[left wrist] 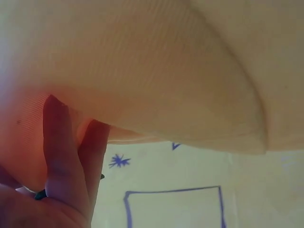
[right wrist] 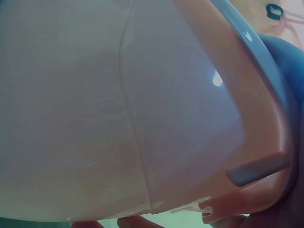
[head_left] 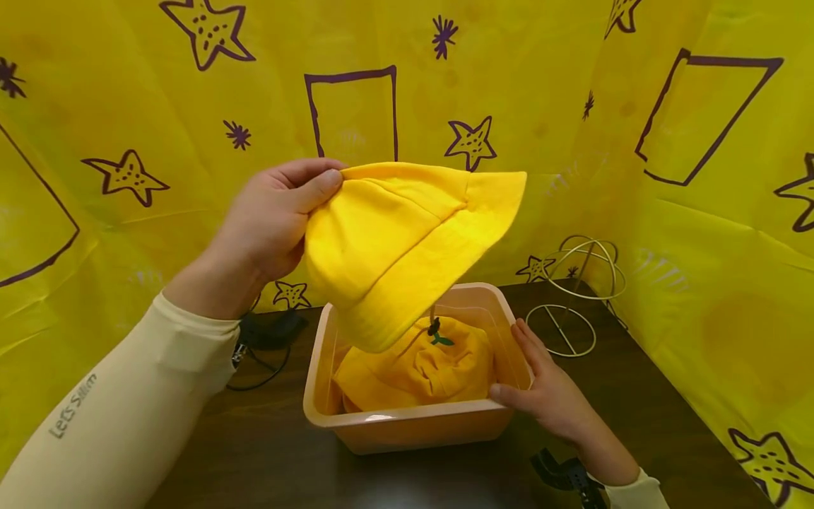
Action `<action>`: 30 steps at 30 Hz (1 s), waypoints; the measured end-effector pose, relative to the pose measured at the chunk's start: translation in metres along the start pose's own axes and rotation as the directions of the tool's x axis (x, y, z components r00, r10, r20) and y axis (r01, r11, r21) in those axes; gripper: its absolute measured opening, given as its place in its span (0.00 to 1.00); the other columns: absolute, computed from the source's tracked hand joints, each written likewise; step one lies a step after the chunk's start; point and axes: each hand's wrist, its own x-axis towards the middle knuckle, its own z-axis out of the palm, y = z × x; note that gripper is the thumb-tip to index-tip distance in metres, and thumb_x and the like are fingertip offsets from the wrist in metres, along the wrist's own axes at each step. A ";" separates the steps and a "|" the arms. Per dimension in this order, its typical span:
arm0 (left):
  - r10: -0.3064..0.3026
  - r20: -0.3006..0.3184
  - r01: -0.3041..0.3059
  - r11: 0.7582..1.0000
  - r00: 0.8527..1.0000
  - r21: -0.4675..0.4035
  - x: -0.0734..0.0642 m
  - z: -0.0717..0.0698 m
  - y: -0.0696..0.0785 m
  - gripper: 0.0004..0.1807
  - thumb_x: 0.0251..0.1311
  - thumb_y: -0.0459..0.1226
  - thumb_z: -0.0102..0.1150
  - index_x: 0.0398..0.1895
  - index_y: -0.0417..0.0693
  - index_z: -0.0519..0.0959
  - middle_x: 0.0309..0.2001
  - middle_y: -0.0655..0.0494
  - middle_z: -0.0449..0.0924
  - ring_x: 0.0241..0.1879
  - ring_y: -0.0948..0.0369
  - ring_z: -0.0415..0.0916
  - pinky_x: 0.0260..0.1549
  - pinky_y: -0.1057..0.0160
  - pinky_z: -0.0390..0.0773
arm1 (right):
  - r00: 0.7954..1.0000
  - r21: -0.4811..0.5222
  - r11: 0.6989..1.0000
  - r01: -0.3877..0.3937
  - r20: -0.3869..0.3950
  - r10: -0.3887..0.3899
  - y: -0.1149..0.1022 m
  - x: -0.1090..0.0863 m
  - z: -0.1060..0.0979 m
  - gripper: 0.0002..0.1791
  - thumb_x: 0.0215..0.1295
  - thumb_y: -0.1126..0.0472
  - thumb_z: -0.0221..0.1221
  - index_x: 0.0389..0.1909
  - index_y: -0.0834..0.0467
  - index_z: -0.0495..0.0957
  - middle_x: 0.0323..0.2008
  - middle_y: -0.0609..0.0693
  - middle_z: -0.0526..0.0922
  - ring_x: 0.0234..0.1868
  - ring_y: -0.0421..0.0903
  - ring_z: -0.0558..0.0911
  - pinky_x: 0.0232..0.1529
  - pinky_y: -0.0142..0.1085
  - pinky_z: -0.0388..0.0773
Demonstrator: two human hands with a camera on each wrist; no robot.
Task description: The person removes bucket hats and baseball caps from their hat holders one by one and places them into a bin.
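In the head view, my left hand (head_left: 270, 215) pinches a bright yellow bucket hat (head_left: 400, 237) by its crown, thumb on the near side. The hat hangs tilted above a pale pink plastic tub (head_left: 416, 428), its brim toward the right. A second yellow cloth hat (head_left: 454, 371) lies crumpled inside the tub, a small green leaf (head_left: 443, 341) on top. My right hand (head_left: 550, 392) grips the tub's right front corner. Close up, the held hat's fabric (left wrist: 142, 71) fills much of the left wrist view, and the tub's smooth wall (right wrist: 180, 118) fills the right one.
The tub stands on a dark wooden table (head_left: 267, 445). A looped wire stand (head_left: 572, 329) is at the back right. Behind my left wrist lies a black object (head_left: 273, 331) with a cable. Yellow sheets (head_left: 356, 42) with drawn stars wall in the table.
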 end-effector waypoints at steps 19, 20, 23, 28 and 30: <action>-0.233 0.096 0.215 0.963 0.968 0.162 0.014 0.000 -0.095 0.16 0.73 0.37 0.54 0.57 0.39 0.79 0.53 0.42 0.78 0.43 0.52 0.81 0.41 0.57 0.82 | 1.000 -0.016 1.000 0.000 0.000 0.000 0.001 0.001 0.000 0.57 0.58 0.46 0.70 0.80 0.57 0.47 0.79 0.51 0.41 0.74 0.67 0.49 0.59 0.72 0.56; -0.249 0.097 0.232 0.960 0.964 0.158 0.015 0.000 -0.100 0.15 0.73 0.37 0.54 0.57 0.39 0.80 0.53 0.42 0.78 0.43 0.52 0.81 0.41 0.56 0.82 | 1.000 -0.016 1.000 0.003 -0.001 -0.003 0.000 0.001 0.000 0.57 0.58 0.46 0.70 0.80 0.57 0.47 0.79 0.51 0.41 0.73 0.67 0.49 0.58 0.72 0.56; -0.281 0.096 0.262 0.949 0.955 0.175 0.018 0.000 -0.112 0.14 0.74 0.37 0.54 0.56 0.40 0.80 0.52 0.42 0.78 0.42 0.52 0.82 0.40 0.56 0.83 | 1.000 -0.010 1.000 -0.003 -0.001 0.003 -0.001 0.001 0.000 0.56 0.58 0.47 0.70 0.80 0.56 0.47 0.79 0.50 0.40 0.74 0.67 0.48 0.58 0.73 0.55; -0.240 0.087 0.199 0.921 0.967 0.336 0.022 0.003 -0.126 0.13 0.74 0.37 0.53 0.55 0.43 0.82 0.51 0.45 0.79 0.43 0.52 0.81 0.39 0.56 0.83 | 1.000 0.002 1.000 -0.020 -0.001 0.020 -0.004 0.000 0.000 0.57 0.57 0.47 0.70 0.80 0.55 0.47 0.79 0.50 0.41 0.73 0.68 0.49 0.58 0.72 0.56; -0.153 0.099 0.086 0.868 0.983 0.490 0.023 0.004 -0.130 0.13 0.74 0.38 0.53 0.54 0.45 0.83 0.50 0.49 0.81 0.44 0.54 0.81 0.41 0.57 0.82 | 1.000 0.011 1.000 -0.021 -0.002 0.021 -0.003 0.000 0.000 0.57 0.57 0.47 0.70 0.80 0.56 0.46 0.79 0.51 0.41 0.73 0.68 0.51 0.59 0.71 0.57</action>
